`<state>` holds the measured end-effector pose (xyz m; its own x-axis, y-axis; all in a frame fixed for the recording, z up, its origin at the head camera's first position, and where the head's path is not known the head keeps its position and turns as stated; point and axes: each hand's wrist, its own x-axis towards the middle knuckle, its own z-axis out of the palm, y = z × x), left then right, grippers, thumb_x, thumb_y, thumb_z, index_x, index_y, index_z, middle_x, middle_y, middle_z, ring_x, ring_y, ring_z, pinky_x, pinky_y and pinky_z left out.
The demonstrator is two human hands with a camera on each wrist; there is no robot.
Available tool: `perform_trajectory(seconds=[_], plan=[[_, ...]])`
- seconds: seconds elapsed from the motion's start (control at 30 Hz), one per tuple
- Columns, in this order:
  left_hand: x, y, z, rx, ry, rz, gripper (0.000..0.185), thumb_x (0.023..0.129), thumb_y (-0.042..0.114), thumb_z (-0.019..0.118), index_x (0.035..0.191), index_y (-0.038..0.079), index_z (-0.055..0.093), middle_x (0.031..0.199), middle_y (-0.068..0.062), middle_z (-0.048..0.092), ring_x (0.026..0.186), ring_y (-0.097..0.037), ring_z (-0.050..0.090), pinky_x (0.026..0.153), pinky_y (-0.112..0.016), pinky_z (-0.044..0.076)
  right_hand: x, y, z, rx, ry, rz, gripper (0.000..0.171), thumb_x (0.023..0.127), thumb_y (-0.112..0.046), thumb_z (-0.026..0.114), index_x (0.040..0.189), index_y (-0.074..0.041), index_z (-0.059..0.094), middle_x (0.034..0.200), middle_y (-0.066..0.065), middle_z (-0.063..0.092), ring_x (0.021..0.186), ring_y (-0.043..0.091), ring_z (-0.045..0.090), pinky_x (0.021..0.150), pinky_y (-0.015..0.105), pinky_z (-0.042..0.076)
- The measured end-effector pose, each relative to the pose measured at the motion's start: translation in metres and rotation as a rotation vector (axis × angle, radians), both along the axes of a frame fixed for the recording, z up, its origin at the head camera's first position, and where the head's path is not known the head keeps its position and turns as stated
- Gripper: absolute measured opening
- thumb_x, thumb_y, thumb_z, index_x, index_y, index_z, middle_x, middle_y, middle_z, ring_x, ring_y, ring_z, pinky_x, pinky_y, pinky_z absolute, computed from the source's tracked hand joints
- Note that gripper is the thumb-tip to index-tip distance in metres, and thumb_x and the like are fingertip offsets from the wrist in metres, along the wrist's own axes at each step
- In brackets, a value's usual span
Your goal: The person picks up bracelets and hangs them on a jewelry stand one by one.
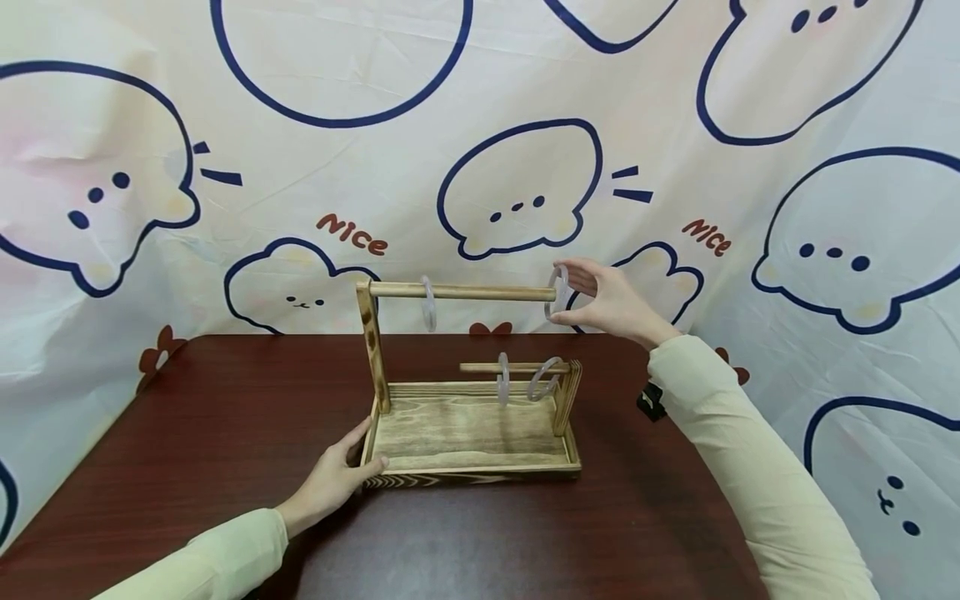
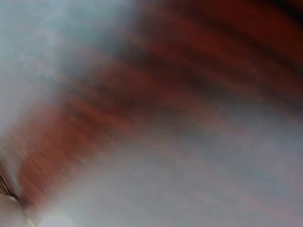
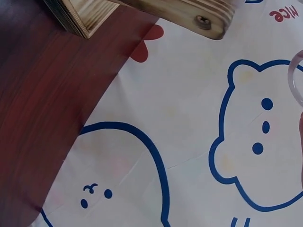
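Note:
A wooden display stand (image 1: 472, 458) has a tray base, a tall upper bar (image 1: 487, 292) and a short lower bar (image 1: 480, 367). Between the thumb and fingers of my right hand (image 1: 611, 300) is a translucent pale bangle (image 1: 551, 310), which overlaps the upper bar's free right end. It also shows at the right edge of the right wrist view. Another bangle (image 1: 429, 304) hangs near the upper bar's left post. On the lower bar hang a bangle (image 1: 503, 379) and a tilted one (image 1: 534, 392). My left hand (image 1: 330, 483) grips the tray's left end, thumb over the front corner.
The stand rests on a dark red-brown table (image 1: 465, 542). Behind it and at both sides hangs a white cloth (image 1: 405, 183) with blue cartoon outlines. A small black object (image 1: 651, 402) shows by the right sleeve. Most of the left wrist view is blurred.

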<state>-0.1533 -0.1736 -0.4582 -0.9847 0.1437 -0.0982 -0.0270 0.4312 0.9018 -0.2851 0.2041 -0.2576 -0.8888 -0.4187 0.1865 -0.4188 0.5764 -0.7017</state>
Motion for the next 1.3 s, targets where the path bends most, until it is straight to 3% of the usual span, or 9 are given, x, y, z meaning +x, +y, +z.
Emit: perform_trajectory(seconds=[0.2, 0.3, 0.5, 0.73, 0.87, 0.97, 1.07, 1.13, 1.3], plan=[[-0.001, -0.001, 0.001, -0.046, 0.022, 0.003, 0.080, 0.086, 0.032, 0.064, 0.148, 0.011, 0.017, 0.151, -0.017, 0.019, 0.058, -0.019, 0.047, 0.052, -0.024, 0.041, -0.001, -0.013, 0.006, 0.003, 0.022, 0.042, 0.078, 0.070, -0.030, 0.080, 0.137, -0.021, 0.041, 0.141, 0.002, 0.042, 0.129, 0.020, 0.041, 0.105, 0.036, 0.034], [0.000, -0.001, 0.001, -0.066, 0.031, 0.003, 0.080, 0.086, 0.034, 0.063, 0.148, 0.010, 0.018, 0.151, -0.017, 0.020, 0.091, -0.025, 0.054, 0.065, -0.027, 0.041, -0.002, -0.021, 0.007, -0.001, 0.010, 0.063, 0.080, 0.069, -0.033, 0.080, 0.137, -0.024, 0.041, 0.142, -0.001, 0.041, 0.130, 0.018, 0.040, 0.106, 0.035, 0.033], [0.001, -0.002, 0.001, -0.044, 0.044, 0.005, 0.080, 0.086, 0.032, 0.064, 0.147, 0.009, 0.018, 0.151, -0.019, 0.018, 0.121, -0.031, 0.040, 0.066, -0.028, 0.043, -0.002, -0.038, 0.009, -0.009, 0.018, 0.096, 0.076, 0.069, -0.027, 0.081, 0.134, -0.023, 0.043, 0.139, -0.002, 0.044, 0.129, 0.017, 0.041, 0.106, 0.034, 0.033], [0.000, 0.000, 0.000, 0.009, 0.025, 0.017, 0.079, 0.085, 0.028, 0.065, 0.147, 0.010, 0.019, 0.150, -0.020, 0.019, 0.069, -0.020, 0.050, 0.044, -0.025, 0.039, -0.002, -0.051, 0.011, 0.020, 0.043, 0.142, 0.076, 0.069, -0.024, 0.081, 0.135, -0.018, 0.042, 0.137, 0.000, 0.045, 0.128, 0.017, 0.042, 0.105, 0.031, 0.034], [0.000, -0.001, -0.001, 0.018, -0.011, 0.012, 0.081, 0.085, 0.030, 0.065, 0.148, 0.014, 0.017, 0.150, -0.019, 0.020, 0.039, -0.009, 0.029, 0.040, -0.024, 0.036, -0.002, -0.058, 0.012, 0.049, 0.066, 0.156, 0.077, 0.069, -0.022, 0.081, 0.135, -0.016, 0.042, 0.137, 0.003, 0.046, 0.128, 0.018, 0.043, 0.105, 0.031, 0.035], [-0.001, -0.001, 0.000, -0.006, -0.005, 0.008, 0.080, 0.085, 0.031, 0.064, 0.148, 0.014, 0.017, 0.150, -0.019, 0.019, 0.046, -0.013, 0.036, 0.044, -0.026, 0.038, -0.002, -0.063, 0.011, 0.081, 0.089, 0.172, 0.078, 0.068, -0.022, 0.081, 0.135, -0.016, 0.042, 0.138, 0.003, 0.046, 0.128, 0.018, 0.043, 0.105, 0.032, 0.035], [-0.002, -0.001, 0.000, -0.046, 0.028, 0.010, 0.079, 0.086, 0.031, 0.064, 0.147, 0.012, 0.019, 0.151, -0.018, 0.018, 0.082, -0.022, 0.050, 0.065, -0.028, 0.042, -0.002, -0.066, 0.010, 0.102, 0.113, 0.189, 0.078, 0.068, -0.021, 0.082, 0.135, -0.015, 0.042, 0.138, 0.002, 0.046, 0.128, 0.019, 0.042, 0.105, 0.033, 0.035], [-0.002, -0.001, 0.000, -0.068, 0.045, 0.010, 0.078, 0.086, 0.032, 0.064, 0.147, 0.011, 0.019, 0.151, -0.018, 0.018, 0.106, -0.026, 0.041, 0.078, -0.031, 0.037, -0.002, -0.068, 0.010, 0.118, 0.126, 0.196, 0.078, 0.067, -0.022, 0.082, 0.135, -0.016, 0.043, 0.137, 0.002, 0.046, 0.128, 0.019, 0.043, 0.105, 0.035, 0.035], [-0.001, -0.001, 0.000, -0.021, 0.013, 0.011, 0.079, 0.086, 0.029, 0.064, 0.148, 0.011, 0.018, 0.151, -0.019, 0.015, 0.089, -0.024, 0.050, 0.058, -0.028, 0.042, -0.001, -0.071, 0.009, 0.174, 0.147, 0.216, 0.078, 0.067, -0.025, 0.082, 0.134, -0.015, 0.044, 0.135, 0.002, 0.048, 0.126, 0.019, 0.044, 0.105, 0.038, 0.034]])
